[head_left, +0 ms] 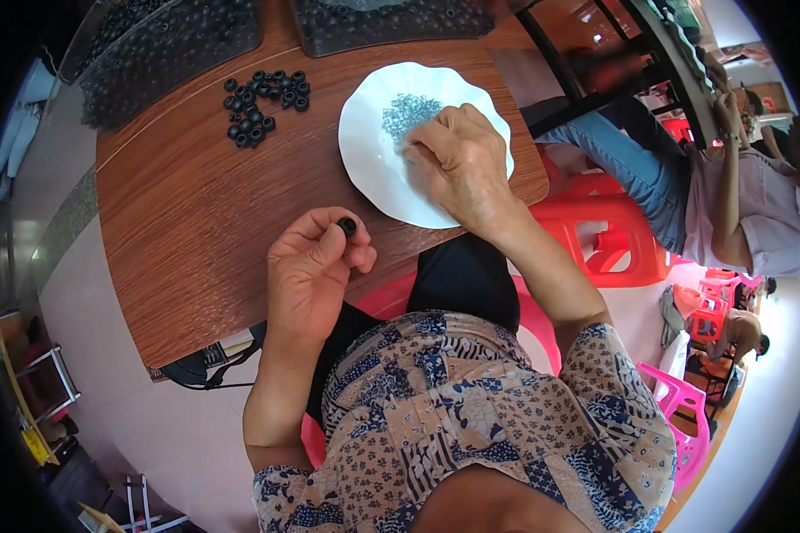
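Note:
Between the thumb and fingers of my left hand [309,266] is a small black ring-shaped part [348,226], held just off the table's near edge with its hole showing. My right hand [460,164] reaches over a white wavy-rimmed plate [373,182], its fingertips pinched together beside a heap of small clear pieces [409,114]. Whatever sits in that pinch is hidden by the fingers. Left of the plate, several loose black ring-shaped parts [251,120] lie in a cluster on the wooden table [196,240].
Two clear bins [178,53] full of black parts stand at the table's far side. A red plastic stool [600,235] is to the right. Beyond it another person in jeans [613,169] sits at a dark-framed table. Below the table's left side hangs a black cable [213,384].

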Demonstrator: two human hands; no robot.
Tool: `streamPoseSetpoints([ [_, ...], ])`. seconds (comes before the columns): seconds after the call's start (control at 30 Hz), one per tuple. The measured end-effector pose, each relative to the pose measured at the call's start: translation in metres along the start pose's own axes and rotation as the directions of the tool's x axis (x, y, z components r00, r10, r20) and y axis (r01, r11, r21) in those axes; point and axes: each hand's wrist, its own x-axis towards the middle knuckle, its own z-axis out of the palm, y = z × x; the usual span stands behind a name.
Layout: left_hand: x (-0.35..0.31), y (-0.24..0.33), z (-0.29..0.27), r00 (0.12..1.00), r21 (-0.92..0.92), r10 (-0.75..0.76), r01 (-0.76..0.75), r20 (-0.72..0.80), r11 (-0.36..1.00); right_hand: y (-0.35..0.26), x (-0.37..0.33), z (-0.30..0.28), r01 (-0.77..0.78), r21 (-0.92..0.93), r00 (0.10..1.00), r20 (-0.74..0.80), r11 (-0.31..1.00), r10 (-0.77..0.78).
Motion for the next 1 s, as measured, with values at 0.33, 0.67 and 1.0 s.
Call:
streamPoseSetpoints([
  [0.33,-0.002,-0.002,0.004,0.999,-0.036,0.017,-0.018,-0.037,0.999,-0.004,0.010,0.023,0.059,-0.173,0.995,0.095,0.983,-0.043],
  [0.67,0.000,-0.003,0.001,0.999,-0.059,0.026,-0.028,-0.029,0.998,-0.027,0.007,-0.006,0.018,0.199,0.995,0.088,0.980,-0.036],
  [1.0,-0.003,-0.006,0.004,0.998,-0.046,0.051,-0.053,-0.042,0.998,-0.056,-0.004,-0.025,-0.058,0.553,0.985,0.166,0.831,-0.041],
])
